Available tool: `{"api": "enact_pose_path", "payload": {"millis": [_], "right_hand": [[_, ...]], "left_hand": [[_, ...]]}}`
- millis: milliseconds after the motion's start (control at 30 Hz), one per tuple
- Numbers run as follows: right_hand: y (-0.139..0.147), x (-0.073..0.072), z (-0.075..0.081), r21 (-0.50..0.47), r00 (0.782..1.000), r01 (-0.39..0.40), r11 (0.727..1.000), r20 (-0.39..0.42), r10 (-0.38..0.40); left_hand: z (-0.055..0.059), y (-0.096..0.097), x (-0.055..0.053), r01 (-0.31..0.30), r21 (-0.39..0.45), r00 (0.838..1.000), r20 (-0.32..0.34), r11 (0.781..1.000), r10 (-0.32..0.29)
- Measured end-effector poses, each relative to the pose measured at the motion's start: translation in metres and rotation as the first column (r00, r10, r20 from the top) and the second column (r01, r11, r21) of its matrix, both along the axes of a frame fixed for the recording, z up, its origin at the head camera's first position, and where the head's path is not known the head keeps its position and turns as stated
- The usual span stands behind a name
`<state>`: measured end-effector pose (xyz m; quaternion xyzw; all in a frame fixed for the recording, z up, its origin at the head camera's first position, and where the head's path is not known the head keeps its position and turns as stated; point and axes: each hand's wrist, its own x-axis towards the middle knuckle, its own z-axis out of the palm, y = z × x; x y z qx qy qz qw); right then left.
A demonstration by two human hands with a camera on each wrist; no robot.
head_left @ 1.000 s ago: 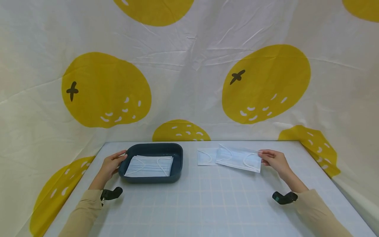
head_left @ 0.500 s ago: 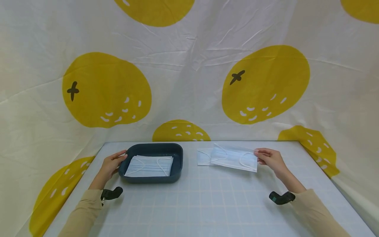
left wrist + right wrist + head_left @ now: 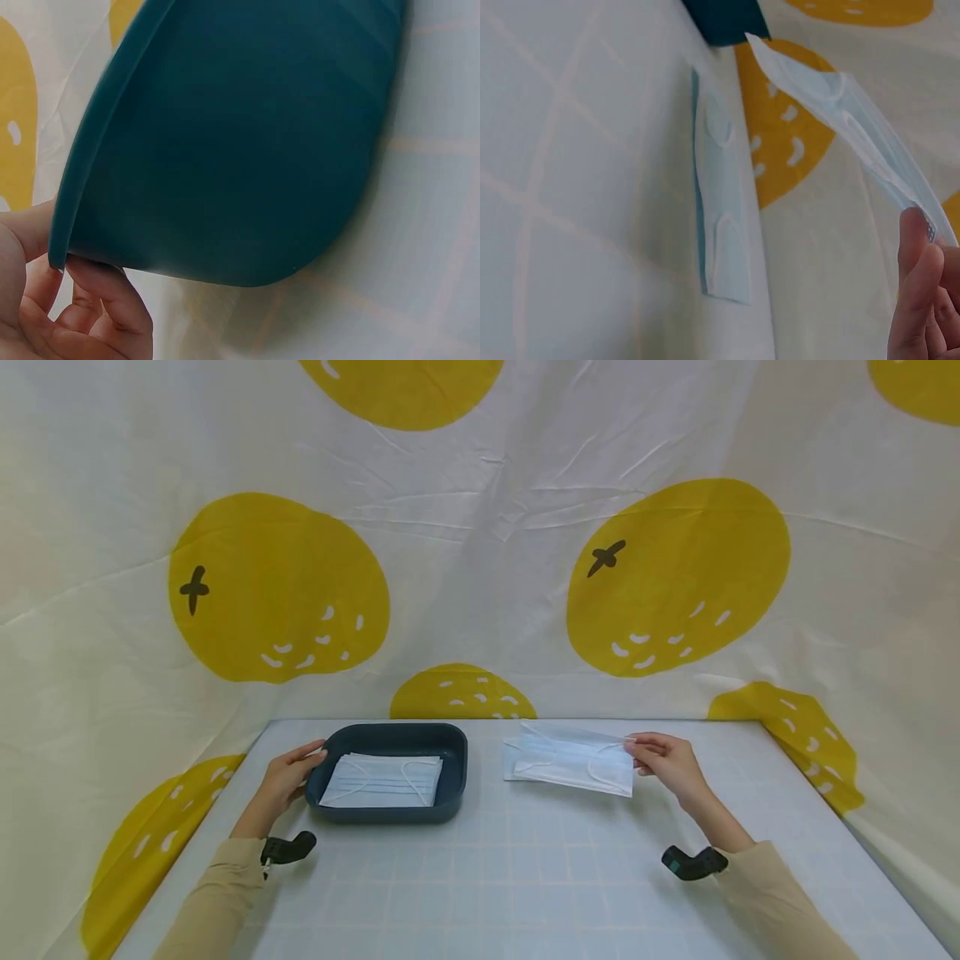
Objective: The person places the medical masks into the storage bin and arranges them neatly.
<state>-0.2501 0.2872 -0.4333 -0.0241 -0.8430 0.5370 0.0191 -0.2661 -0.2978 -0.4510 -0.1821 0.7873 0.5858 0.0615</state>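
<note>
My left hand [image 3: 287,774] pinches the left rim of a dark teal plastic tray [image 3: 459,777], thumb and fingers on either side of the edge in the left wrist view. Inside the tray lies a small stack of face masks [image 3: 382,779]. My right hand [image 3: 670,763] pinches one light blue pleated face mask [image 3: 577,760] at its right edge. The right wrist view shows this mask raised off the table. Below it another mask [image 3: 727,225] lies flat on the table, mostly covered by the held one in the head view.
The table [image 3: 480,885] has a pale checked cover. Behind it hangs a white cloth [image 3: 480,568] printed with large yellow fruit. Black wrist cameras sit on both wrists, the right one [image 3: 695,863] low over the table.
My right hand has moved left with the pinched mask, which now overlaps more of the mask on the table. The left hand stays at the tray. The head view has shifted slightly.
</note>
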Motion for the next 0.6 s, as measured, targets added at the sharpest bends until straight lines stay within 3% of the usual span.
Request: {"api": "enact_pose_path", "payload": {"millis": [100,600], "right_hand": [[-0.01,-0.001,0.002,-0.028,1.0,-0.006,1.0,-0.02,0.005],[-0.064,-0.009,0.009,-0.131,0.999,-0.038,0.991,-0.018,0.036]], "left_hand": [[0.001,0.0,-0.001,-0.026,0.015,1.0,0.008,1.0,0.026],[-0.003,-0.001,-0.005,-0.027,0.032,1.0,0.014,0.999,0.027]]}}
